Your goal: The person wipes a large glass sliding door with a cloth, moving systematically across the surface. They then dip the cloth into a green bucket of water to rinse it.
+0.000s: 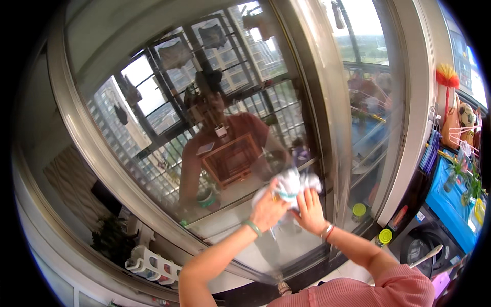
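Note:
Both my hands are on a bunched white cloth (290, 183) with a teal patch, up against the glass door pane (245, 197). My left hand (270, 209), with a green bangle at the wrist, grips the cloth's left side, fingers curled into it. My right hand (311, 212) lies over the lower right part, fingers bent onto the fabric and wearing a bracelet and a red string. The cloth's edges are slightly blurred. Reflections of a person, a barred window and hanging laundry show in the pane around the hands.
A metal door frame (335, 128) runs beside the pane on the right. Further right stand a dark washing machine (424, 245) under a blue cover (450, 204), and a jar with a yellow-green lid (384, 236). A white rack (153, 263) stands at lower left, by a dark plant (110, 238).

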Demonstrator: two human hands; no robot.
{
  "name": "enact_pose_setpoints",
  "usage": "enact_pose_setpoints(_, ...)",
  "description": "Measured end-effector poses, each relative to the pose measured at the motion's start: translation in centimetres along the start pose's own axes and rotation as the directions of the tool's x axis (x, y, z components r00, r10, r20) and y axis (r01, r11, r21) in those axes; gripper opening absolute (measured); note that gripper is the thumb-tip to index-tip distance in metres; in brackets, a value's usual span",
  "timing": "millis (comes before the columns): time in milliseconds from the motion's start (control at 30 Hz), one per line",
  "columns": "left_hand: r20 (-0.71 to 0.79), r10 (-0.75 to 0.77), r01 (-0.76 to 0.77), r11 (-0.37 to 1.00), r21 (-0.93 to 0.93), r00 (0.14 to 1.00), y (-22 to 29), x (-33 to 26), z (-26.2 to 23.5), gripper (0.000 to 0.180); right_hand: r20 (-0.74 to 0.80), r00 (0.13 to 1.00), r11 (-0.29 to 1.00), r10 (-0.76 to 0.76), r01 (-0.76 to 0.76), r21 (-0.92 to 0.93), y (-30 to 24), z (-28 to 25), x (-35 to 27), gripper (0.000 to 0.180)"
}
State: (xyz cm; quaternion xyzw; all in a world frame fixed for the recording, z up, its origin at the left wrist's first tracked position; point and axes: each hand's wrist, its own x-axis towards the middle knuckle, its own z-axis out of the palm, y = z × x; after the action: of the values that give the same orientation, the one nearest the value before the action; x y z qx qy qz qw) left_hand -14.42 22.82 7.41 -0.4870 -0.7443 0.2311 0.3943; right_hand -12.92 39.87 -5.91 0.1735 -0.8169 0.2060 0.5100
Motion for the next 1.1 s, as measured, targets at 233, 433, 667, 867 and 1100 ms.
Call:
enact_pose_setpoints(233,-0.061,0.028,-0.034,0.995,-0.089,0.998,-2.8,2.7,-1.5,0.038,-0.078,0.994,0.997,0.071,-0.067,0.049,-0.1,1.2,2.3,0.079)
enact_pose_setpoints(433,-0.33,-0.004,0.087,0.967,0.24,0.944,-15.4,12.7,-11.0,0.041,-0.399,0.917,0.996,-0.03,0.063,0.07,-0.4,-6.9,23.4,0.076)
enact_pose_setpoints(667,-0.569,-0.091,0.296,0.913,0.279,0.817,-24.5,18.6,-18.8,0.046,-0.59,0.761,0.948,-0.269,0.317,-0.023,-0.2,-13.6,39.7,0.059)
enact_pose_setpoints(867,-0.563,-0.189,0.353,0.915,0.198,0.805,-19.6,15.6,-13.8,0.053,-0.533,0.805,0.958,-0.261,0.283,-0.041,0.0,-11.6,33.9,0.067)
enact_pose_setpoints(1100,-0.195,-0.321,0.316,0.947,-0.06,0.927,-2.5,2.2,-3.2,0.051,-0.178,0.979,0.991,-0.098,0.111,0.068,1.2,-0.9,8.7,0.066)
